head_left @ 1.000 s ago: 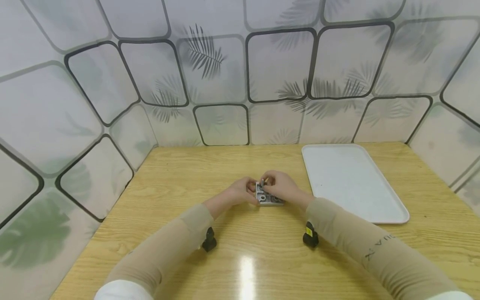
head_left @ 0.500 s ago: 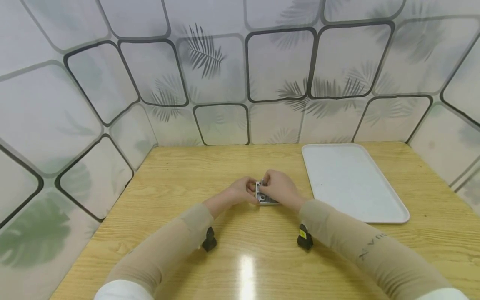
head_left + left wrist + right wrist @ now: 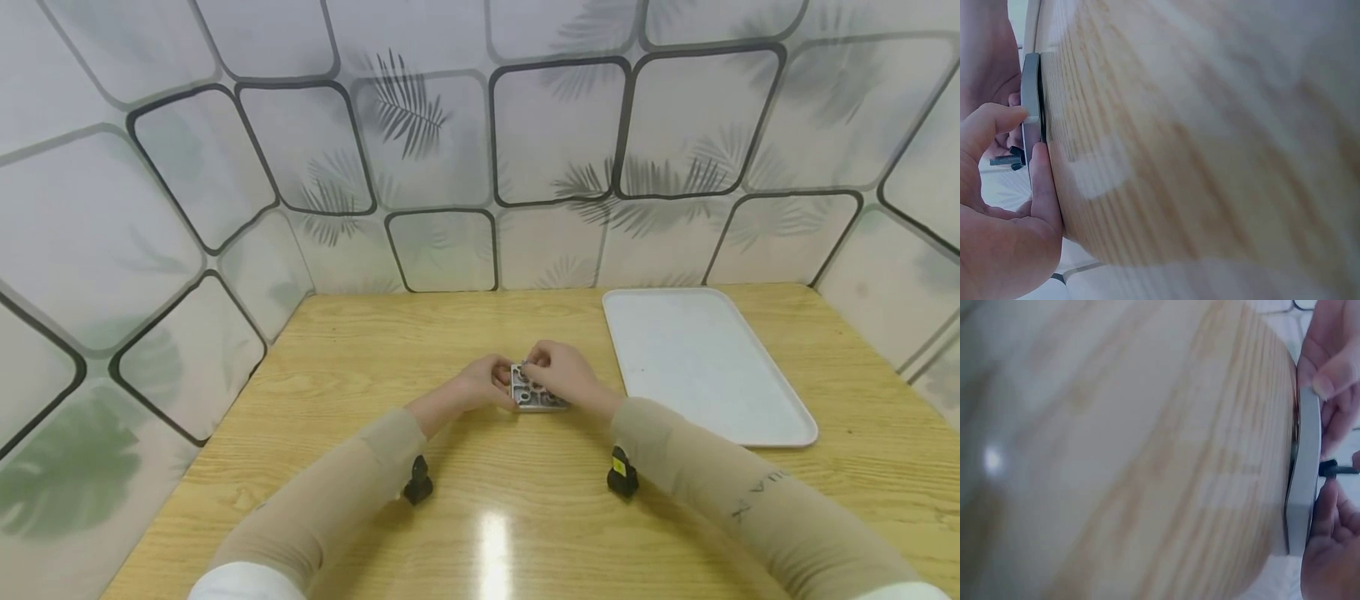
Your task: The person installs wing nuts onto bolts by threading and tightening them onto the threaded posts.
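A small grey metal plate point(image 3: 538, 407) with ring-shaped bosses on its upper face lies flat on the wooden table. My left hand point(image 3: 476, 385) grips its left edge, thumb and fingers on the rim. From the plate's far left part a threaded bolt point(image 3: 1001, 161) stands up, carrying a dark wing nut point(image 3: 1329, 467) low down. My right hand point(image 3: 564, 372) reaches over the plate from the right and pinches at the wing nut with thumb and fingertips. That hand hides the plate's far right part in the head view.
A white rectangular tray point(image 3: 705, 367) lies on the table point(image 3: 375, 333) to the right, beyond my right forearm. A patterned curtain or wall covering point(image 3: 450, 167) encloses the back and sides. Black wrist-camera mounts point(image 3: 622, 473) hang under both sleeves.
My right hand turned inward over the plate half a second ago and has swung back right, uncovering more of the bosses. The left hand and plate keep their place.
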